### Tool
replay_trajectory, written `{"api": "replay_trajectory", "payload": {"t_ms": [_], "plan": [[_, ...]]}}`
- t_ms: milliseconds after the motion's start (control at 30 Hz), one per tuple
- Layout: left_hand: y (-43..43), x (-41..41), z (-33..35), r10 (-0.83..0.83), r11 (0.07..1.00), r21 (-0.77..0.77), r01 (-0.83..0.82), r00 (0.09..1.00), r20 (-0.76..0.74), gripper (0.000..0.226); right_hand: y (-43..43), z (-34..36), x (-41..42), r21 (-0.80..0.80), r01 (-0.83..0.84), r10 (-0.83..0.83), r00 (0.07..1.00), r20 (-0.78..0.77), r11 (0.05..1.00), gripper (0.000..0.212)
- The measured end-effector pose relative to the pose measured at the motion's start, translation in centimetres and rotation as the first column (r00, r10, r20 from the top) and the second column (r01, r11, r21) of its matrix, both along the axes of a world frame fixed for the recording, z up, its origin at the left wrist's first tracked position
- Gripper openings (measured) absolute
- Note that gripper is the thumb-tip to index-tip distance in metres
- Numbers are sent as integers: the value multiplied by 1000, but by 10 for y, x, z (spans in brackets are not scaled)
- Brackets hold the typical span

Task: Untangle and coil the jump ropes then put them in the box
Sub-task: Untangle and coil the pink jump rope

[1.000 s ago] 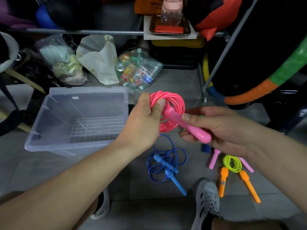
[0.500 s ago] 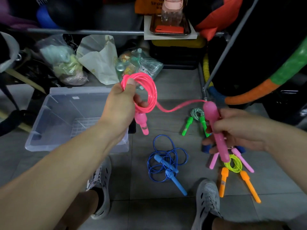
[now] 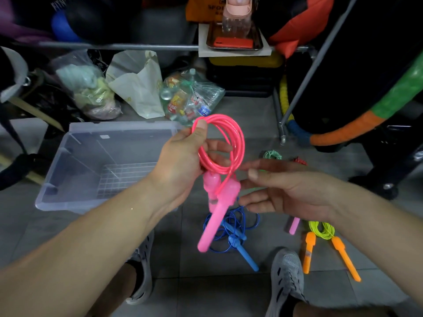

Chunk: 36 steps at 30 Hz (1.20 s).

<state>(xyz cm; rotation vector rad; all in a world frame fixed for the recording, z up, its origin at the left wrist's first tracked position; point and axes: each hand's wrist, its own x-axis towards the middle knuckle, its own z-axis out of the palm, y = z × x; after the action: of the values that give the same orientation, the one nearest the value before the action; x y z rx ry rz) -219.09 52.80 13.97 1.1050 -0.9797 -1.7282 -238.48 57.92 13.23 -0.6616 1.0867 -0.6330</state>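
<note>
In the head camera's view, the left hand (image 3: 180,163) is at the centre of the frame and holds up a bright pink plastic jump rope (image 3: 239,138) wound into a round coil. The thumb presses on the top left of the coil and the other fingers curl behind it, so the loops are pinched between them. The rope's two pink handles (image 3: 217,213) hang below the hand, side by side, and the longer-looking one points down and left.

The right hand (image 3: 288,191) comes in from the right of centre, palm turned toward the coil, fingers straight and loosely spread. Its fingertips (image 3: 243,167) reach the lower right of the coil and the handle tops, but I cannot tell whether they touch.

A clear rectangular plastic storage box (image 3: 119,130) sits on the grey tiled floor (image 3: 206,294) at centre left, just beside the left hand, with a wire grid showing at its bottom.

On the floor below the hands lies a loose blue jump rope with blue handles (image 3: 240,241). At lower right lies a coiled yellow-green rope with orange handles (image 3: 321,232), with another pink handle (image 3: 294,225) just left of it. A small green rope bundle (image 3: 272,154) and a red one (image 3: 299,160) lie above the right hand. Two grey perforated shoes (image 3: 286,277) are at the bottom edge.
</note>
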Motion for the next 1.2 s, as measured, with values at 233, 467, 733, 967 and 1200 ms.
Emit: {"api": "replay_trajectory", "payload": {"t_ms": [233,467,733,967,1200], "plan": [[6,-5,2,-60,998,8,61,997,-49,29,10,-9,17,-238,-47,-6,976,-218,970,39],[-2,1,3,-27,994,-104,33,998,57,24,0,-6,-2,-335,-425,13,634,-773,841,18],[-16,11,1,116,987,-121,-105,989,88,24,9,9,-7,-30,-166,131,867,-481,986,30],[-11,5,-3,59,998,33,-59,998,14,25,-20,22,-27,154,433,-419,901,-113,888,34],[-21,13,-5,128,983,144,-111,985,-119,34,-9,19,-23,26,115,-109,983,-151,993,50]]}}
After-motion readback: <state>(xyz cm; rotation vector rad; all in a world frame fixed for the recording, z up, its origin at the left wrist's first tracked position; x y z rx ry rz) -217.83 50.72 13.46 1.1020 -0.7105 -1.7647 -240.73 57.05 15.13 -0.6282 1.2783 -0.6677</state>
